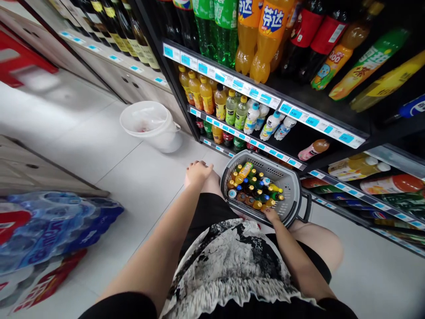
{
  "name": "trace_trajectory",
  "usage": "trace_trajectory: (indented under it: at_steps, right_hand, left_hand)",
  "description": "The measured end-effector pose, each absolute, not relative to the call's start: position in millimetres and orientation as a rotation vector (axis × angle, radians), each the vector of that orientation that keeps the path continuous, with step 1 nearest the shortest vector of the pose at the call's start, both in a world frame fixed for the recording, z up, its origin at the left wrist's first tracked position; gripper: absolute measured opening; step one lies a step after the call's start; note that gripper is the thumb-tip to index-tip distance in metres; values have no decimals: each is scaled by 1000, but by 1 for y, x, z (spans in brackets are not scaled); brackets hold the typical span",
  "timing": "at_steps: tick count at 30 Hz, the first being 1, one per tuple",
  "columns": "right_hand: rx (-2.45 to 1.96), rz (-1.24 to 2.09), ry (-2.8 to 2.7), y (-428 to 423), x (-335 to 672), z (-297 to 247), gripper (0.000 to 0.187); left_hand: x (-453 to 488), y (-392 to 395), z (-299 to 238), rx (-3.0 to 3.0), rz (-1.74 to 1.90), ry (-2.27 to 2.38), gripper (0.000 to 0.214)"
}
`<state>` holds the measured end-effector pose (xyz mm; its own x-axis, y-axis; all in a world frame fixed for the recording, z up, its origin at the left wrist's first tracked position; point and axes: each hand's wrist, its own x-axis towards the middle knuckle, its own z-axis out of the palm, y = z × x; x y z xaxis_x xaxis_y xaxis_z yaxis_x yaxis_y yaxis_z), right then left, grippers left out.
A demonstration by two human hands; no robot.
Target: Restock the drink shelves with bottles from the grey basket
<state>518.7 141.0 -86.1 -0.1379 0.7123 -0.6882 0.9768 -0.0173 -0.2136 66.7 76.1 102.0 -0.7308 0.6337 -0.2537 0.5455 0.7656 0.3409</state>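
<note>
A grey shopping basket [292, 207] with a black handle stands between my knees, against the shelf. Many small bottles fill it upright, with yellow, blue and white caps; a yellow-orange bottle [245, 172] lies tilted on top. My right hand [271, 215] reaches over the near rim, its fingers closed at an orange-capped bottle [271, 202] along that side; the fingertips are partly hidden. My left hand [198, 173] rests on my left knee, holding nothing, with thumb and fingers apart.
A drinks shelf [232, 82] with price tags and bottles in rows rises ahead and to the right. A white bucket [171, 133] stands on the floor left of it. Shrink-wrapped bottle packs [49, 235] are stacked at left, near a wooden cabinet [29, 164].
</note>
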Motion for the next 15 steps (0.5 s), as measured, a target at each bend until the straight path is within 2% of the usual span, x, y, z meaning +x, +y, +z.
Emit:
trace_trajectory:
  at_steps: [8, 15]
  right_hand:
    - [1624, -929, 1778, 162, 493, -88, 21]
    - [1445, -886, 1930, 186, 404, -91, 25]
  left_hand:
    - [46, 30, 105, 634, 418, 2613, 47]
    - [45, 22, 98, 680, 530, 2584, 40]
